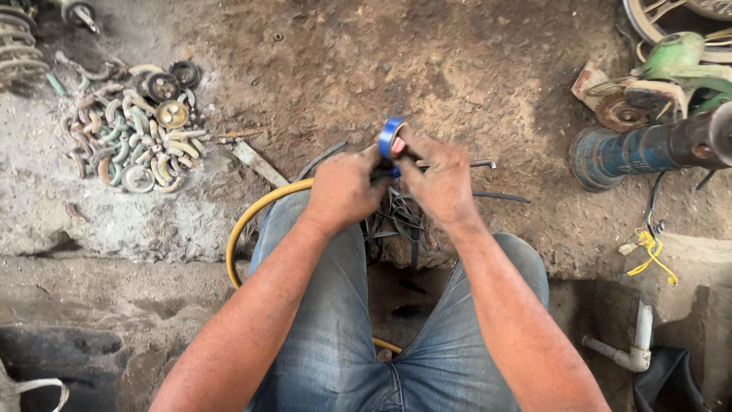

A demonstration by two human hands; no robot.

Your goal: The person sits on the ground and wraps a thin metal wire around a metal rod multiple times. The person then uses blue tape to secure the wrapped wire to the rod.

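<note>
Far left: a heap of worn curved metal parts and round discs lies on the dirt floor, well apart from my hands
Yellow hose: a yellow hose loops from under my left knee toward the middle
Left hand: my left hand is closed, fingers curled tight around something dark just below the tape; what exactly it pinches I cannot tell
Tape roll: the blue roll of tape stands on edge above my knuckles, between both hands and over my knees
Right hand: my right hand is clamped on the roll, thumb pressed against its side
Handling: I judge the roll light and stiff, its smooth rim liable to slip in greasy fingers; best held by the flat sides, thumb through or against the core, keeping the sticky free end taut
Below the hands: a tangle of dark straps and wires hangs between my knees
Right: a blue cylinder on a dark shaft, loose yellow wire, a white pipe elbow
</note>
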